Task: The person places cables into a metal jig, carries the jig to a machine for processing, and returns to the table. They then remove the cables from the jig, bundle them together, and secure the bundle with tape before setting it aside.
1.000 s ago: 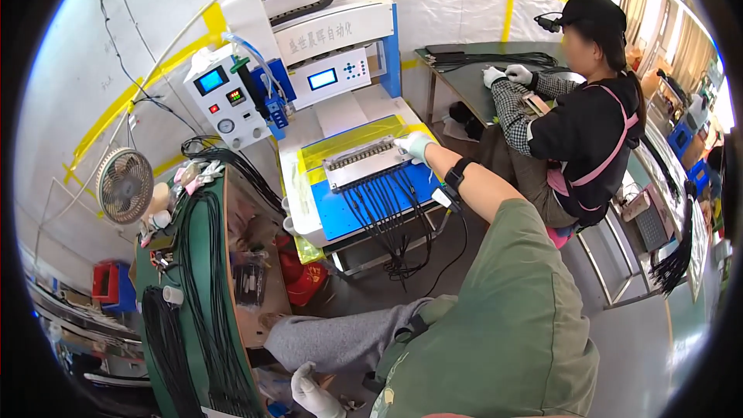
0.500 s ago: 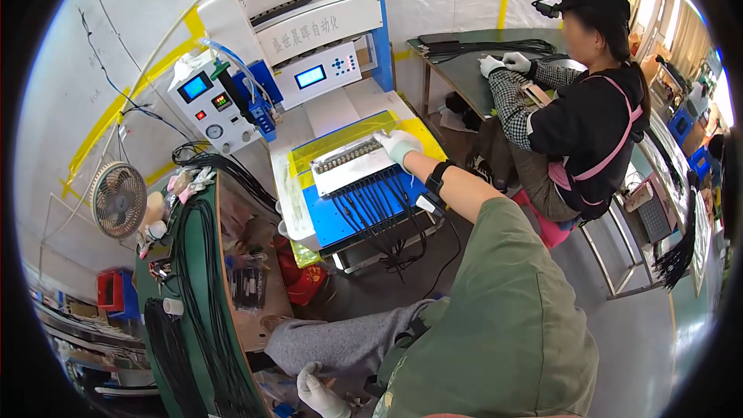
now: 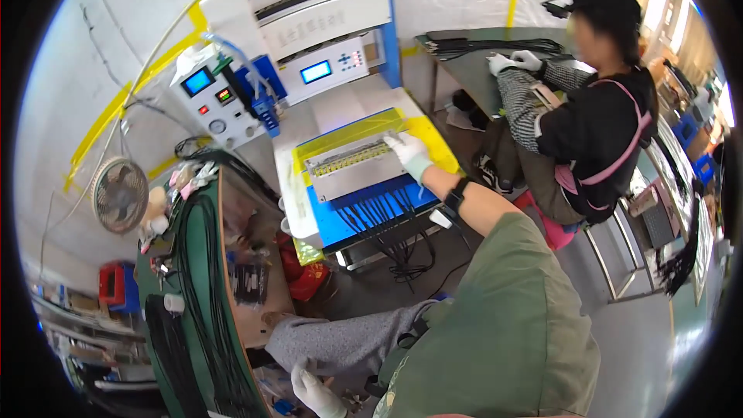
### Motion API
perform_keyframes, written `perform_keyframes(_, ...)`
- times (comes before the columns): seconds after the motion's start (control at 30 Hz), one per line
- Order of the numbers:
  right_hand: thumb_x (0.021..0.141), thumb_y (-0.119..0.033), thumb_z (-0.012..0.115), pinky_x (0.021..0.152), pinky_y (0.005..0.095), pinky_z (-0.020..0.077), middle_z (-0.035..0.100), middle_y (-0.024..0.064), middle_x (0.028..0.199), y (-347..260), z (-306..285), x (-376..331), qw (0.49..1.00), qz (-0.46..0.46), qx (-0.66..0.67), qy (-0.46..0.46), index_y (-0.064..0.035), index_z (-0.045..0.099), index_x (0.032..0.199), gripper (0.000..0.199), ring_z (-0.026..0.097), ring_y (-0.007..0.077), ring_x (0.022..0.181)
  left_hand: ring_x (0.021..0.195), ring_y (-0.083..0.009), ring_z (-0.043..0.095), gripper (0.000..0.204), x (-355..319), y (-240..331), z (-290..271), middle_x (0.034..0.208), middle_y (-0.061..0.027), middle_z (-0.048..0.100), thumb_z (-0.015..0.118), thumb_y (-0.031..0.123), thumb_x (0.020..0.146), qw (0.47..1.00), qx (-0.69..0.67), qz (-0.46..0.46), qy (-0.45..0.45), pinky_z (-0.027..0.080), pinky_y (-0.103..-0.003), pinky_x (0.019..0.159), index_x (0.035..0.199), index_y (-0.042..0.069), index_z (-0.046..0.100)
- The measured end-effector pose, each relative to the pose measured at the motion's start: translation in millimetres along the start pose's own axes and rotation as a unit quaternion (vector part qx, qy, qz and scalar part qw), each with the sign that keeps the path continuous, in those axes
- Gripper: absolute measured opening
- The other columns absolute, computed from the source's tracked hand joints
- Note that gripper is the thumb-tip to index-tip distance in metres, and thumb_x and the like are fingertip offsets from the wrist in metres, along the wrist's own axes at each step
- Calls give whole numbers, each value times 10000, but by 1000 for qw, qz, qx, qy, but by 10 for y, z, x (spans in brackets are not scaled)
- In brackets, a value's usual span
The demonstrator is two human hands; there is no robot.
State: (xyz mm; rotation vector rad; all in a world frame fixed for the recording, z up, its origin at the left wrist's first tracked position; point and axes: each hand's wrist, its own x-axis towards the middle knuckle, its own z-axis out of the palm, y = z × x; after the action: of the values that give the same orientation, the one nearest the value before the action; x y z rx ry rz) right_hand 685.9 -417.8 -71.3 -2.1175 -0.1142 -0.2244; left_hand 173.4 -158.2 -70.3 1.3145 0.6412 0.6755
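My right hand (image 3: 407, 152), in a white glove, grips the right end of a flat metal fixture (image 3: 360, 174). A row of small slots or cable ends runs along the fixture's far side, tinted yellow. Thin black cables (image 3: 385, 213) fan out from its near edge and hang over the front of the machine bed. Beneath the fixture lies a blue plate (image 3: 329, 220), with yellow film (image 3: 348, 135) behind it. My left hand (image 3: 316, 393), also gloved in white, is low beside my leg, its fingers loosely bent and apart with nothing visible in them.
A white bench machine (image 3: 325, 15) with a lit screen rises behind the fixture. Left of it stands a control box (image 3: 209, 101). Black cables lie on a green table (image 3: 203, 263) near a fan (image 3: 120, 195). At right, a co-worker (image 3: 600, 108) sits at another table.
The fixture now looks greyer and seems slightly tilted, with yellow showing along its row. My right hand stays at its right end. The whole view has shifted a little.
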Motion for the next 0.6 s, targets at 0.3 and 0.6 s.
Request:
perform_keyframes(0.3,937,-385,674,782,340,497,628,86,815,-1224,-156,-1588,918,-128,256,-274,-32,659,970,355,602,165,806,1293,-271,522,638,345,253,807,1387,-163,543,694,165,863,980,-71,-51,-180,368,-406,1125,1413,-41,445)
perform_keyframes(0.6,915,-684,452,1192,498,211,437,176,1518,-322,60,-409,885,-228,-399,-72,-64,464,1462,827,333,355,1442,1210,-271,573,650,-19,21,421,1341,-136,573,714,92,816,972,-197,-96,-88,466,-396,1040,1406,5,453)
